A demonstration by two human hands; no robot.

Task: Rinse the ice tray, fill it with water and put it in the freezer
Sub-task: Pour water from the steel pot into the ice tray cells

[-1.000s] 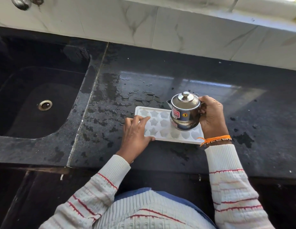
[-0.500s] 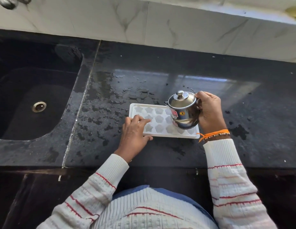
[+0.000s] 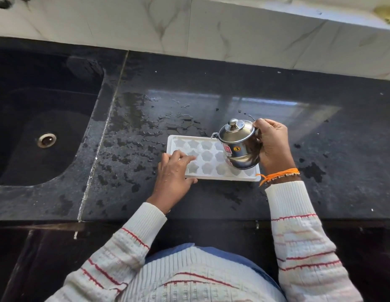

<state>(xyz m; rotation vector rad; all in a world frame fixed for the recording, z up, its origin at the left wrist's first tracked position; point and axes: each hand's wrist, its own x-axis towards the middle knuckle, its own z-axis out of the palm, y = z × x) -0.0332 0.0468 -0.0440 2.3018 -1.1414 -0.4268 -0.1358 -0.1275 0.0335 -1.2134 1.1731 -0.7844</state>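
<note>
A white ice tray point(image 3: 206, 156) with star-shaped cells lies flat on the wet black counter. My left hand point(image 3: 174, 173) holds its near-left corner, fingers on top and thumb along the front edge. My right hand point(image 3: 273, 144) grips the handle of a small lidded steel jug point(image 3: 238, 143). The jug hangs over the tray's right end, tilted left, with its spout over the tray's far edge. Several right-hand cells are hidden under the jug.
A black sink point(image 3: 45, 136) with a round drain is sunk into the counter at the left. Water patches point(image 3: 146, 127) spread across the counter behind and left of the tray. A pale marble-tiled wall point(image 3: 211, 33) runs along the back. The counter's front edge point(image 3: 211, 221) is just below my wrists.
The jug has tipped further to the left over the tray's right end. My left hand stays on the tray's near-left corner. The camera view shifted a little.
</note>
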